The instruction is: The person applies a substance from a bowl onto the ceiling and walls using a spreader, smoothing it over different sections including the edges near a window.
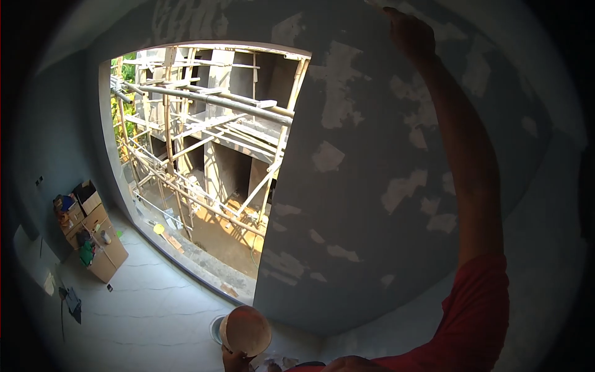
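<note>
At the bottom, my left hand [237, 361] is closed on the rim side of a round, tan bowl [248, 332]; its contents are too dark to make out. High at the upper right, my right hand [412, 36] is closed close to the grey wall [384, 149]. It appears to grip a putty knife, mostly hidden or cut off by the top edge. Pale, uneven filler patches [341, 87] cover parts of the wall around my raised arm.
A large window opening [297, 74] is on the left, with bamboo scaffolding [186, 130] outside. Cardboard boxes [108, 251] holding assorted items stand on the pale floor [155, 304] at left. A bucket [217, 328] shows partly behind the bowl.
</note>
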Available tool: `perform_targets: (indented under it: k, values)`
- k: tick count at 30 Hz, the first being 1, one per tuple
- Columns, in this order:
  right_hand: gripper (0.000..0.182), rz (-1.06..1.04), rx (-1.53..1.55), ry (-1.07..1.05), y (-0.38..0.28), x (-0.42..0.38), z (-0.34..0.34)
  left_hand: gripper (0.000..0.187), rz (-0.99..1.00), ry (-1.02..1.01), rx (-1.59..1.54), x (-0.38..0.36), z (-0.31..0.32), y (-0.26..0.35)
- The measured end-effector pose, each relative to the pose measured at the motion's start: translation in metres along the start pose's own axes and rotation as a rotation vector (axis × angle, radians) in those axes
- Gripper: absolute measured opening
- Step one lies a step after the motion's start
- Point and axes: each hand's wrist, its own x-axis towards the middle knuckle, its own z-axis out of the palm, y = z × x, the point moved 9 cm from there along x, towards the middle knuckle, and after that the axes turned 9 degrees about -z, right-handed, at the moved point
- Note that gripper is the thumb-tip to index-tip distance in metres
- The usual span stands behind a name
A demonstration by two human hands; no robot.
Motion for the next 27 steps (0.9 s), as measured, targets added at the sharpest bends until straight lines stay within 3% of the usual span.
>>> perform_targets:
  k: [5,7,14,17,19,21,23,27]
  values:
    - [0.032,0.037,-0.114,-0.132,0.003,0.022,0.024,0.078,-0.036,0.017,-0.08,0.019,0.002,0.008]
    - [0.027,-0.081,-0.295,-0.348,-0.004,0.018,0.061,0.078,-0.021,0.016,-0.04,0.029,0.007,0.011]
    - [0.029,-0.306,-0.204,-0.257,-0.096,-0.064,0.033,0.077,0.013,0.011,0.097,0.039,-0.003,0.011]
    - [0.033,-0.198,-0.129,-0.354,-0.074,-0.056,0.027,0.077,0.055,-0.008,0.083,0.037,-0.003,0.013]
    - [0.037,-0.014,0.009,-0.128,-0.026,-0.029,0.016,0.077,0.066,-0.001,0.175,0.038,-0.011,0.011]
    - [0.04,0.118,-0.044,-0.133,0.012,-0.001,0.024,0.077,0.078,0.014,0.266,0.044,-0.022,0.008]
    - [0.032,0.247,0.058,-0.028,0.032,0.021,0.022,0.076,-0.067,0.013,0.004,0.053,-0.034,-0.012]
    - [0.028,0.122,-0.031,-0.111,0.016,0.043,0.029,0.077,-0.121,0.099,0.044,0.05,-0.038,-0.015]
